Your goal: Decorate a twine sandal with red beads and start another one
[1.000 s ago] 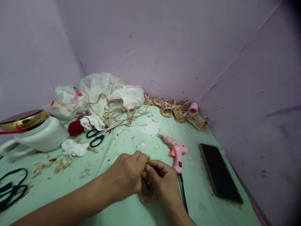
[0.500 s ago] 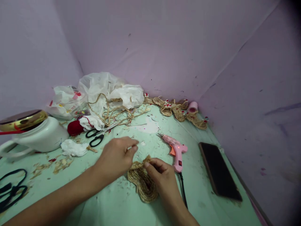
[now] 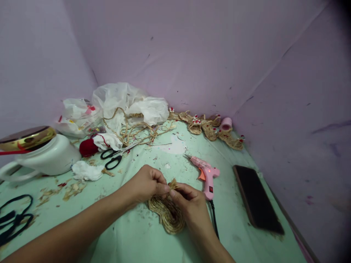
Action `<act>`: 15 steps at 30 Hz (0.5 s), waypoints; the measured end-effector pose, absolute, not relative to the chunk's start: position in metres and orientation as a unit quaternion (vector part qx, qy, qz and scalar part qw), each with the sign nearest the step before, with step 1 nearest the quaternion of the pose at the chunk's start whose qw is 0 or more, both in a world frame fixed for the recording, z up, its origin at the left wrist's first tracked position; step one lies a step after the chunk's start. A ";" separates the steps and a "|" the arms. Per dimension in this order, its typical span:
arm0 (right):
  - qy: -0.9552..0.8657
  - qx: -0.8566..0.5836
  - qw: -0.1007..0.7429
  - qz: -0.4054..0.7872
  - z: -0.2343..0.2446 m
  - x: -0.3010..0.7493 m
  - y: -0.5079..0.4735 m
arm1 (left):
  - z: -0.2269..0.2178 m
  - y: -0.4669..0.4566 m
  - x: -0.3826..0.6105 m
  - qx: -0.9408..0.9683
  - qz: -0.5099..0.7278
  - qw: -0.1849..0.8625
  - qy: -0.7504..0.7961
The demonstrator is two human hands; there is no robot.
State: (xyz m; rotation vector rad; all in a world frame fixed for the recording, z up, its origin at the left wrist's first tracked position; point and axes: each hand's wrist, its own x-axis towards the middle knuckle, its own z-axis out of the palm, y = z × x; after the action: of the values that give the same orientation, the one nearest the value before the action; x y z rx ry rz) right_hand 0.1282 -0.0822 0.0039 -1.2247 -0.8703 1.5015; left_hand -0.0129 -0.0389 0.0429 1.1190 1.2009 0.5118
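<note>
A sole-shaped piece of coiled, braided straw cord (image 3: 171,217) lies on the table in front of me. My right hand (image 3: 190,199) pinches its upper end, where a frayed tan tuft (image 3: 173,182) sticks up between thumb and fingers. My left hand (image 3: 152,182) is closed, thumb against fingers, right at the same end and nearly touching the right fingertips. What exactly lies between the left fingertips is too small to make out. Just right of my right hand lies a pink glue gun (image 3: 207,173), its small light lit.
Black-handled scissors (image 3: 113,160), a red yarn ball (image 3: 88,147) and a white pot (image 3: 59,155) are at left. Loose straw cord (image 3: 137,133) and plastic bags (image 3: 117,95) sit behind. Beaded straw pieces (image 3: 210,129) line the wall; a phone (image 3: 257,199) lies right.
My left hand has come down and right, from above the straw piece to its upper end, its fingertips now meeting my right hand's. The right hand keeps its pinch.
</note>
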 end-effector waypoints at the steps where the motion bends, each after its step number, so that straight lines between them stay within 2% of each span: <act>1: -0.367 -0.495 0.481 0.624 0.004 0.129 -0.082 | 0.043 -0.039 -0.013 0.489 0.223 0.659 0.526; 7: -0.365 -0.482 0.486 0.631 0.004 0.130 -0.078 | 0.040 -0.037 -0.014 0.491 0.216 0.666 0.518; 15: -0.397 -0.490 0.477 0.612 0.001 0.128 -0.076 | 0.044 -0.035 -0.015 0.536 0.239 0.605 0.538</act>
State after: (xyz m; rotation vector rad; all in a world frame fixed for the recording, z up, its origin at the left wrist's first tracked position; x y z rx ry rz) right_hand 0.1275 -0.0761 0.0009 -1.1980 -0.9697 1.4950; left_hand -0.0152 -0.0354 0.0436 1.2405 1.2444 0.5537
